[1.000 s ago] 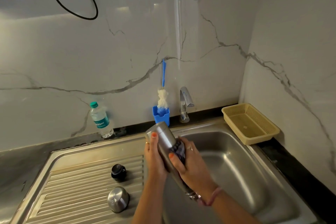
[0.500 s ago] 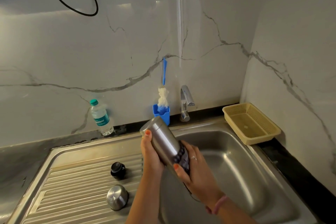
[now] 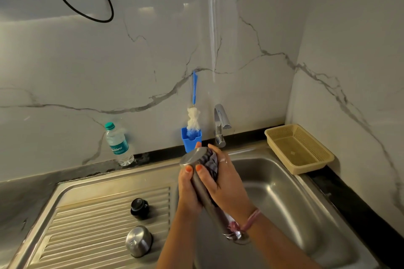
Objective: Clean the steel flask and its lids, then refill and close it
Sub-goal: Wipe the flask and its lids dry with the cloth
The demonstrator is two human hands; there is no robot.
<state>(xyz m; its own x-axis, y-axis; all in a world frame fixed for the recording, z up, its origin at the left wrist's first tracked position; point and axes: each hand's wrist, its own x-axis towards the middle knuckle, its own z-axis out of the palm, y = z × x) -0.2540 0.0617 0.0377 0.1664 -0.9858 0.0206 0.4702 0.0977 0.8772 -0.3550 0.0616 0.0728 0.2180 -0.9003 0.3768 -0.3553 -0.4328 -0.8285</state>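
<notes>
The steel flask (image 3: 193,156) is held tilted over the sink basin, base up and toward the wall, open mouth (image 3: 237,235) pointing down toward me. My left hand (image 3: 187,190) grips its body from the left side. My right hand (image 3: 225,181) presses a dark scrubbing cloth (image 3: 211,162) around the flask's upper part near the base. On the ribbed drainboard lie the black inner lid (image 3: 140,207) and the steel cup lid (image 3: 138,240), both to the left of my hands.
A steel sink basin (image 3: 290,203) lies under the flask, tap (image 3: 220,124) behind it. A blue holder (image 3: 191,138) with a bottle brush stands by the tap. A plastic water bottle (image 3: 118,143) stands at the wall. A beige basket (image 3: 298,148) sits at the right.
My right hand slid the cloth up the flask from its middle to the raised base end. The flask stayed tilted in my left hand.
</notes>
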